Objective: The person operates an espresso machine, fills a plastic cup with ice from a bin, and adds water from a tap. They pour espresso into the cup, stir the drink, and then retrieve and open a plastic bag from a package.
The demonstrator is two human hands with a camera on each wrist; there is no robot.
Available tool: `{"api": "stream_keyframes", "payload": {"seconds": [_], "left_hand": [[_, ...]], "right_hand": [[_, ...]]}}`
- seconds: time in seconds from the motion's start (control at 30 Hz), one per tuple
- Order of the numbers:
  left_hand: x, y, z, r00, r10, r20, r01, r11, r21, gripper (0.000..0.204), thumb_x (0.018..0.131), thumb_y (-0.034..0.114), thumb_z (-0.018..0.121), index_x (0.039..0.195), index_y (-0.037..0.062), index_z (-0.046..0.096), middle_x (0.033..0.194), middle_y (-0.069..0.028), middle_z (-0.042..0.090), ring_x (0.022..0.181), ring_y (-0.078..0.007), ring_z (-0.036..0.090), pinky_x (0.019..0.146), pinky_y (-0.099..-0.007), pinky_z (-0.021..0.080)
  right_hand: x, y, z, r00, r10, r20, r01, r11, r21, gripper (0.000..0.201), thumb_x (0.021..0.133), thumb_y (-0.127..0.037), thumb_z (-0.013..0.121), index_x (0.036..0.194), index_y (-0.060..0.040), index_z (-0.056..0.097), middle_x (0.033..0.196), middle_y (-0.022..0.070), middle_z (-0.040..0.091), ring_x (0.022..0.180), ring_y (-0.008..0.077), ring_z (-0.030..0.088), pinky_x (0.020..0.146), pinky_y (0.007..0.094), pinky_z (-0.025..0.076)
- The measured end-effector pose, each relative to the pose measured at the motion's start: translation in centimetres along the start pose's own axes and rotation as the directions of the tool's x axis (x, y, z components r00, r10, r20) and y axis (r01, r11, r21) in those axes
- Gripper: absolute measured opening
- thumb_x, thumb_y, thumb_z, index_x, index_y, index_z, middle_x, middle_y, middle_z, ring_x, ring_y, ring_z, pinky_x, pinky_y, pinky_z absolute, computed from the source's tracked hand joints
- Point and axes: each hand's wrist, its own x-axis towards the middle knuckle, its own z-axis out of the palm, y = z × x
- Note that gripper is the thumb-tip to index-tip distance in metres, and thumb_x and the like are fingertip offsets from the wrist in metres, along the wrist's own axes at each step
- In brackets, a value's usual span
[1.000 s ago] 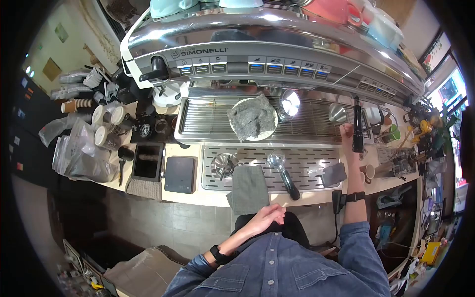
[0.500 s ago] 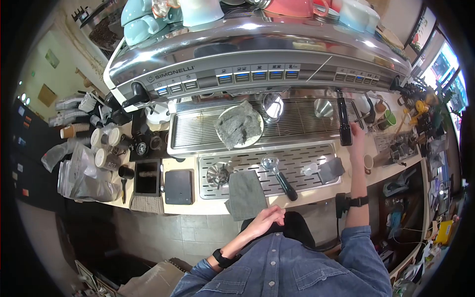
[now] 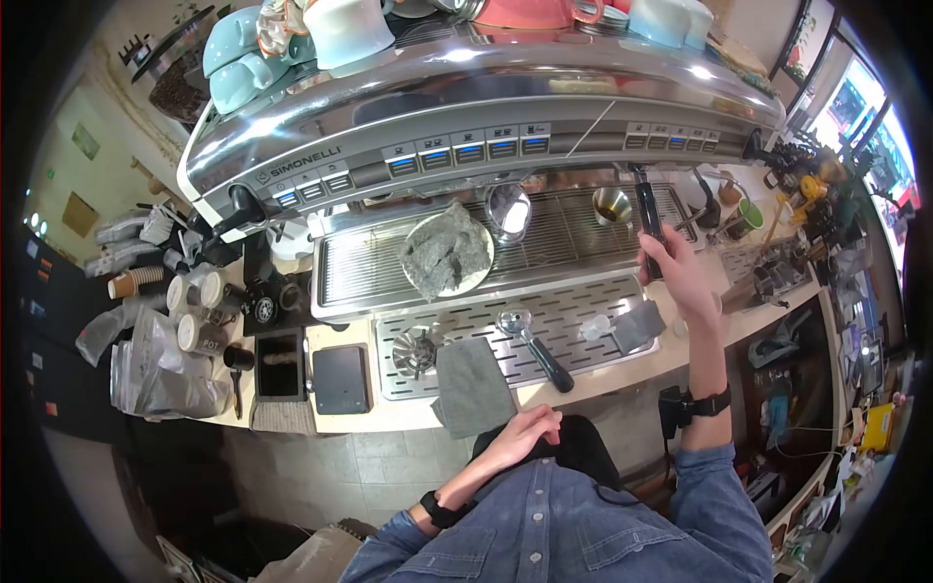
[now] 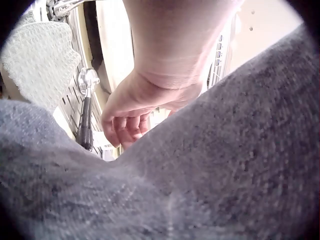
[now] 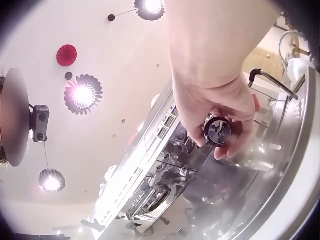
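Observation:
My right hand [image 3: 677, 267] grips the black handle of a portafilter [image 3: 645, 204], which sits under the right part of the espresso machine [image 3: 486, 126]. In the right wrist view the fingers and thumb curl round the handle's round end cap [image 5: 217, 131]. A small metal cup [image 3: 612, 206] stands on the drip tray just left of that handle. My left hand [image 3: 525, 434] hangs loosely curled in front of the body, holding nothing. Nearest to it are a folded grey cloth [image 3: 474, 387] and a second portafilter [image 3: 549, 364] lying on the slotted counter tray.
A crumpled grey cloth on a plate [image 3: 474, 289] and a metal pitcher [image 3: 508, 212] stand on the machine's drip tray [image 3: 564, 238]. To the left are a knock box [image 3: 281, 364], a black scale [image 3: 341, 379] and lidded jars [image 3: 199, 332]. Cups [image 3: 350, 29] line the machine top.
My right hand has moved from beside the handle onto it and now grips it. The head view has shifted rightward. The left hand stays put.

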Motion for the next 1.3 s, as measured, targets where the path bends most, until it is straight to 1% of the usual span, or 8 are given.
{"api": "stream_keyframes", "payload": {"seconds": [0.1,0.5,0.6,0.7,0.8,1.0,1.1,1.3], "left_hand": [[-0.2,-0.9,-0.2,0.998,0.044,-0.034,-0.046,0.996,-0.076,0.028,0.097,0.026,0.048,0.092,-0.0003,0.057,0.077,-0.0061,0.062,0.077,-0.0137,0.060,0.075,-0.0270,0.047],[-0.2,-2.0,-0.4,0.995,0.002,-0.096,-0.015,0.990,-0.138,0.029,0.098,0.026,0.047,0.091,-0.0009,0.058,0.077,-0.0067,0.063,0.076,-0.0140,0.060,0.073,-0.0274,0.048],[0.3,-1.8,-0.4,0.995,-0.031,-0.093,0.028,0.999,-0.028,0.030,0.098,0.028,0.049,0.092,0.0001,0.058,0.076,-0.0059,0.062,0.076,-0.0133,0.060,0.074,-0.0267,0.047],[0.3,-2.0,-0.1,0.993,0.041,-0.107,-0.037,0.999,0.040,0.034,0.097,0.032,0.052,0.092,-0.0002,0.061,0.076,-0.0059,0.064,0.077,-0.0133,0.060,0.074,-0.0268,0.047],[0.6,-1.9,-0.3,0.989,0.017,-0.146,0.011,0.982,0.188,0.038,0.096,0.035,0.053,0.089,-0.0003,0.065,0.078,-0.0073,0.066,0.077,-0.0146,0.061,0.074,-0.0287,0.048],[0.5,-1.1,-1.0,0.984,0.024,-0.177,0.036,0.945,0.326,0.040,0.096,0.036,0.053,0.082,0.0008,0.067,0.079,-0.0092,0.067,0.077,-0.0172,0.063,0.075,-0.0307,0.048],[0.5,-1.3,-1.2,0.987,0.001,-0.162,0.051,0.947,0.318,0.040,0.096,0.036,0.053,0.083,0.0004,0.066,0.078,-0.0088,0.067,0.079,-0.0163,0.063,0.075,-0.0299,0.048],[0.4,-0.9,-1.1,0.988,-0.068,-0.140,0.087,0.987,0.133,0.030,0.097,0.027,0.053,0.085,0.0005,0.059,0.077,-0.0034,0.062,0.077,-0.0104,0.059,0.075,-0.0255,0.046]], "right_hand": [[0.2,0.6,0.2,1.000,0.004,-0.023,-0.004,1.000,0.005,0.021,0.093,-0.024,0.056,0.091,-0.0039,0.051,0.068,0.0010,0.054,0.056,0.0092,0.054,0.053,0.0244,0.045],[0.6,1.0,0.8,0.997,0.000,-0.079,0.003,0.999,0.034,0.017,0.090,-0.020,0.055,0.085,-0.0047,0.049,0.062,0.0017,0.051,0.053,0.0105,0.052,0.052,0.0248,0.043],[0.6,1.2,0.9,0.996,-0.010,-0.088,0.014,0.999,0.043,0.017,0.090,-0.019,0.055,0.084,-0.0049,0.049,0.060,0.0018,0.051,0.053,0.0103,0.052,0.052,0.0247,0.043],[0.7,1.5,0.7,0.997,-0.023,-0.074,0.026,0.999,0.046,0.015,0.090,-0.019,0.053,0.084,-0.0051,0.050,0.061,0.0021,0.052,0.054,0.0111,0.053,0.054,0.0249,0.043],[0.6,1.3,0.8,0.997,-0.027,-0.072,0.030,0.999,0.045,0.014,0.090,-0.018,0.052,0.084,-0.0054,0.051,0.062,0.0021,0.052,0.055,0.0114,0.053,0.055,0.0251,0.043],[0.7,1.7,0.8,0.996,-0.036,-0.085,0.041,0.997,0.064,0.015,0.090,-0.019,0.053,0.084,-0.0055,0.050,0.061,0.0020,0.052,0.055,0.0113,0.052,0.055,0.0250,0.043],[0.6,1.8,0.9,0.995,-0.041,-0.095,0.049,0.996,0.074,0.015,0.091,-0.019,0.053,0.085,-0.0054,0.050,0.061,0.0021,0.051,0.054,0.0112,0.052,0.055,0.0252,0.042],[0.7,2.1,1.0,0.993,-0.052,-0.110,0.062,0.994,0.092,0.015,0.090,-0.018,0.054,0.084,-0.0051,0.050,0.060,0.0017,0.051,0.054,0.0110,0.051,0.054,0.0255,0.042]]}}
